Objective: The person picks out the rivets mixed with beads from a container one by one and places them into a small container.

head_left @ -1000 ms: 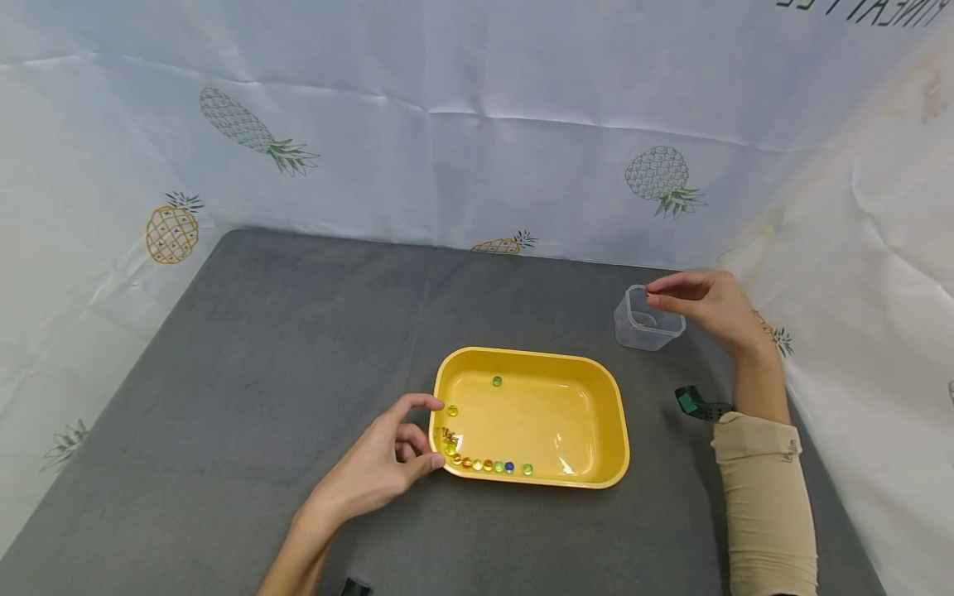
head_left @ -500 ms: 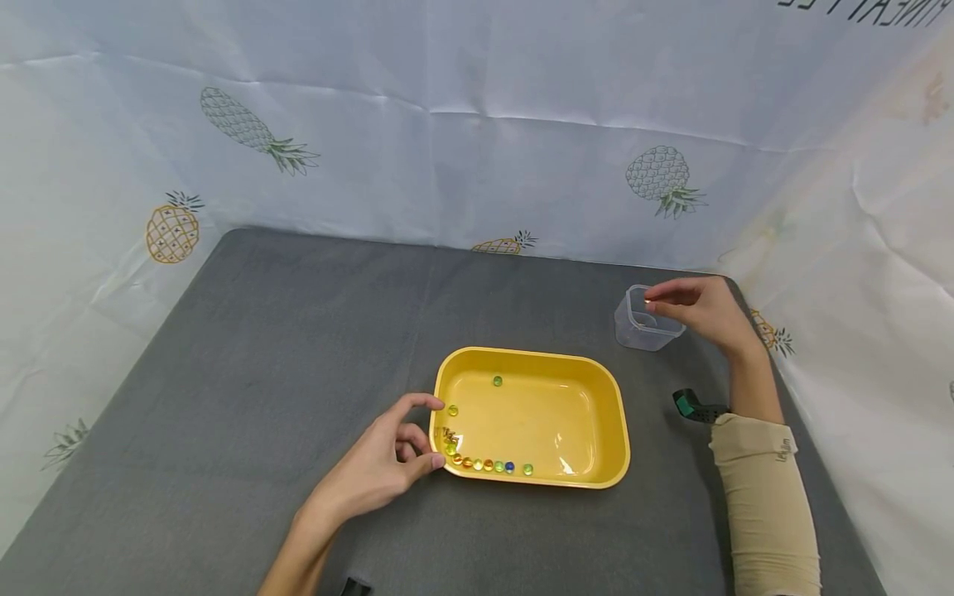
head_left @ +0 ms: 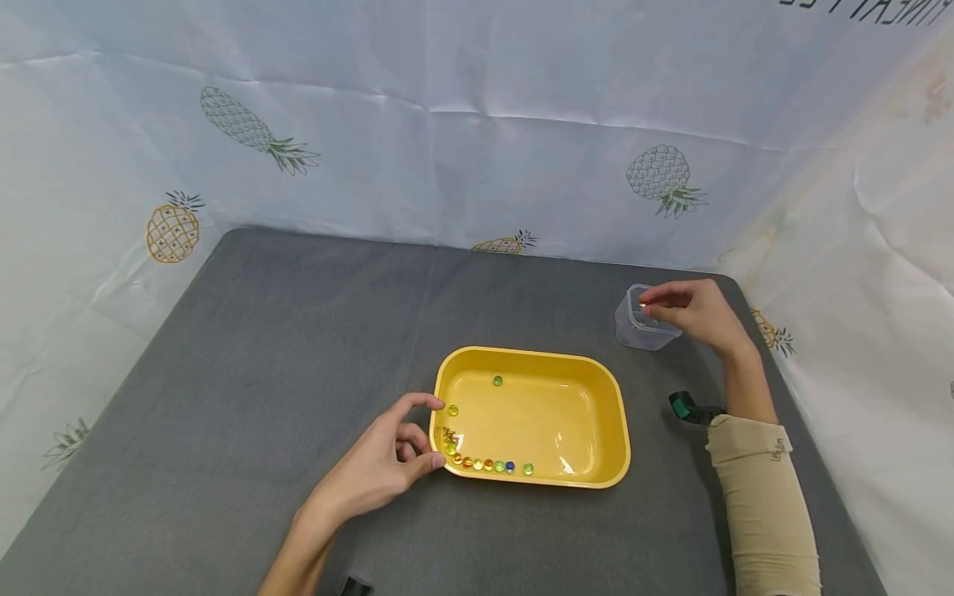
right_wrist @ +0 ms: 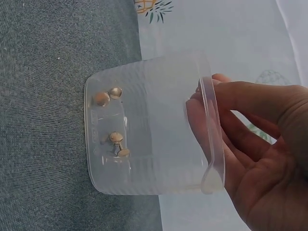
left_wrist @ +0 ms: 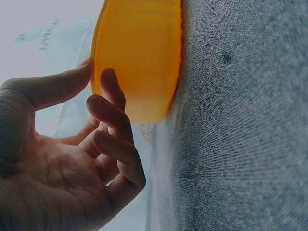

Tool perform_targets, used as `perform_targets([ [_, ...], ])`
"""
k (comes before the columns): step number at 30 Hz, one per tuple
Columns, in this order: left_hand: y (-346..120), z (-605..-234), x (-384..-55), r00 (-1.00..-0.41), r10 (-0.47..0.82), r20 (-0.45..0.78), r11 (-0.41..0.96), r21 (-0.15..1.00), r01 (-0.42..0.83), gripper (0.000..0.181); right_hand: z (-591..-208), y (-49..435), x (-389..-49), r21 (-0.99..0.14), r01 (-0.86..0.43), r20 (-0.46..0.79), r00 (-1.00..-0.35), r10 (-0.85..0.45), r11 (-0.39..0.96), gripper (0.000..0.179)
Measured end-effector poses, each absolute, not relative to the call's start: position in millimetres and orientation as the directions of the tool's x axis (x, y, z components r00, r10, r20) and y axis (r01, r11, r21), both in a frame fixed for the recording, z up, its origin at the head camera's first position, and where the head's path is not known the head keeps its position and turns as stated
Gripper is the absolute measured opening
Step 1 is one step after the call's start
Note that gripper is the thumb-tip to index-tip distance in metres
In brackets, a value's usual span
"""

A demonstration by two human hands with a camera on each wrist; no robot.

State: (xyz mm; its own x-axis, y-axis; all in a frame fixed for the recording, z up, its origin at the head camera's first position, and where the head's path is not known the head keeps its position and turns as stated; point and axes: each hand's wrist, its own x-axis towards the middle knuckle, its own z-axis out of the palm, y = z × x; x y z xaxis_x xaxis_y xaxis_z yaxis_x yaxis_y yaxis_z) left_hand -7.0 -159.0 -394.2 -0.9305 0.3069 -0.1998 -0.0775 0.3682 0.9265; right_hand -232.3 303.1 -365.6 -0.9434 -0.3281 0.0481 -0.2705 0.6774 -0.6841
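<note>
Right grip (head_left: 693, 311), shiny piece (head_left: 644, 307) (at tub (head_left: 639, 335))

Yellow rectangular tray (head_left: 532, 422); round translucent marbles (head_left: 510, 468), green, amber and 1 blue; coppery round-headed metal pieces (right_wrist: 101, 99); pineapple-patterned white sheet (head_left: 477, 83).

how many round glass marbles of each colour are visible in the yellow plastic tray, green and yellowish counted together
Green or yellowish round glass marbles: 6
Orange round glass marbles: 3
Blue round glass marble: 1
Total in the yellow plastic tray: 10
</note>
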Motion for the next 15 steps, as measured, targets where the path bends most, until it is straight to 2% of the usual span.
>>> perform_targets([
  [15, -159.6, -394.9, -7.1, -0.931, 0.306, -0.2, 0.351, 0.932, -0.085, 0.064, -367.6, 299.9, -232.3, -0.658, -0.272, 0.043, -0.945, -0.325, 0.703, 0.022],
])
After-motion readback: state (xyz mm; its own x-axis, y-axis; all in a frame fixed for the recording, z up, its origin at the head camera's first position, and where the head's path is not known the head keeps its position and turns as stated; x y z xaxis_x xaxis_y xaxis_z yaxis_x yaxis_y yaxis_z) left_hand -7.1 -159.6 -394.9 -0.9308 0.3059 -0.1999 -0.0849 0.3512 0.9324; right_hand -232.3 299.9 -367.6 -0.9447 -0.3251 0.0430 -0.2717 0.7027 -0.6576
